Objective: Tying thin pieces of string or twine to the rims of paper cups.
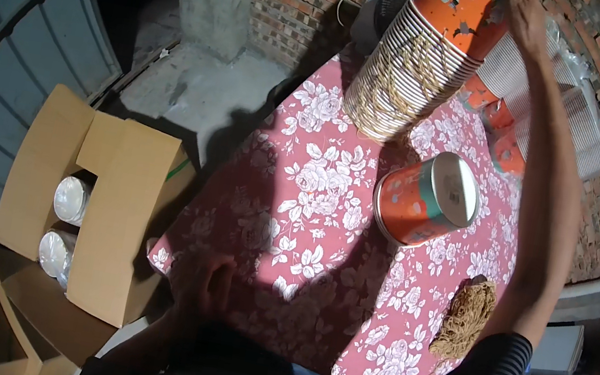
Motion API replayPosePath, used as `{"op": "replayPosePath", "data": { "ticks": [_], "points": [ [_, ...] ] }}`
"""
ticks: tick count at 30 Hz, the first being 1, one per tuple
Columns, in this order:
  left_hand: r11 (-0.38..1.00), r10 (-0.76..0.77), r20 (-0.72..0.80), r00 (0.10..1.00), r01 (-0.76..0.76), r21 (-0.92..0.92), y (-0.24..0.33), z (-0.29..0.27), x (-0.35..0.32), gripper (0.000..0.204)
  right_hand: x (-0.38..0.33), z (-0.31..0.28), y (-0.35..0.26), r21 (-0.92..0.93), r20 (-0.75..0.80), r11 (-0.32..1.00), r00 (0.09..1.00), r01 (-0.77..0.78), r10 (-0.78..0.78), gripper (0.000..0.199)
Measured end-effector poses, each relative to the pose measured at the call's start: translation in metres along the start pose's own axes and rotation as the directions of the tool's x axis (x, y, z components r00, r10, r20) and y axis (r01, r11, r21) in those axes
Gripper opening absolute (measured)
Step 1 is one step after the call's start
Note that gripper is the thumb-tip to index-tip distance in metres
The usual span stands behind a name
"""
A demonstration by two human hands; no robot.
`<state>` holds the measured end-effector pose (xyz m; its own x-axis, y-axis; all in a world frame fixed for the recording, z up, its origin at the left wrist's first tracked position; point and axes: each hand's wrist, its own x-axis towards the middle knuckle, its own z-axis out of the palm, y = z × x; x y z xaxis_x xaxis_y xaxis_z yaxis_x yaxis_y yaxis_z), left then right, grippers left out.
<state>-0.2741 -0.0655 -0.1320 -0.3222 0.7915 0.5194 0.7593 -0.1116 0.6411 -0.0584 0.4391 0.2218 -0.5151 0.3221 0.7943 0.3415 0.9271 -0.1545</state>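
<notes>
My right hand (528, 23) reaches to the top edge of the view and is closed on the uppermost orange paper bucket (455, 10); its fingertips are partly cut off. That bucket tops a tall nested stack (406, 86) of upside-down buckets with white rims, draped with strands of brown twine. A single orange and green paper bucket (413, 207) sits upside down on the floral tablecloth (318, 175), its white base upward. In shadow at the table's near left corner, my left hand (203, 279) is loosely open with nothing visible in it.
A bundle of brown twine (464, 319) lies by my right forearm. More stacked buckets in clear plastic (527, 83) stand at the far right against the brick wall. An open cardboard box (114, 219) with plastic-wrapped white stacks (71, 199) is on the left. A dark fan (396, 4) is behind the stack.
</notes>
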Motion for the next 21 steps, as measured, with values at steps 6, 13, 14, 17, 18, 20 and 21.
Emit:
{"op": "replayPosePath", "data": {
  "ticks": [6,13,14,17,18,20,21],
  "points": [
    [0.994,0.11,-0.064,0.992,-0.11,0.016,-0.004,0.009,0.004,0.018,-0.016,0.006,-0.036,-0.121,0.051,0.969,0.974,-0.215,0.222,0.056],
    [1.0,-0.018,-0.05,0.999,0.018,0.013,0.002,0.009,-0.003,0.012,-0.218,-0.006,-0.185,-0.576,0.392,0.803,0.812,-0.151,0.433,0.029],
    [1.0,-0.014,-0.049,0.999,0.014,0.015,0.002,0.009,-0.002,0.012,-0.248,-0.002,-0.199,-0.63,0.417,0.763,0.763,-0.148,0.493,0.025],
    [1.0,0.017,-0.047,0.999,-0.016,0.012,0.009,0.009,0.004,0.01,-0.302,-0.004,-0.204,-0.643,0.187,0.74,0.896,-0.199,0.403,0.017],
    [0.985,-0.075,0.027,0.997,0.079,-0.151,0.007,0.007,0.005,0.01,-0.311,-0.007,-0.2,-0.594,0.147,0.761,0.895,-0.262,0.422,0.015],
    [0.953,-0.035,0.099,0.994,0.063,-0.298,0.019,0.005,0.013,0.014,-0.324,-0.016,-0.189,-0.35,0.046,0.831,0.878,-0.433,0.476,0.015],
    [0.955,-0.037,0.097,0.995,0.064,-0.29,0.026,0.012,0.019,0.014,-0.332,-0.021,-0.182,-0.296,-0.009,0.814,0.853,-0.5,0.521,0.013]
  ]
}}
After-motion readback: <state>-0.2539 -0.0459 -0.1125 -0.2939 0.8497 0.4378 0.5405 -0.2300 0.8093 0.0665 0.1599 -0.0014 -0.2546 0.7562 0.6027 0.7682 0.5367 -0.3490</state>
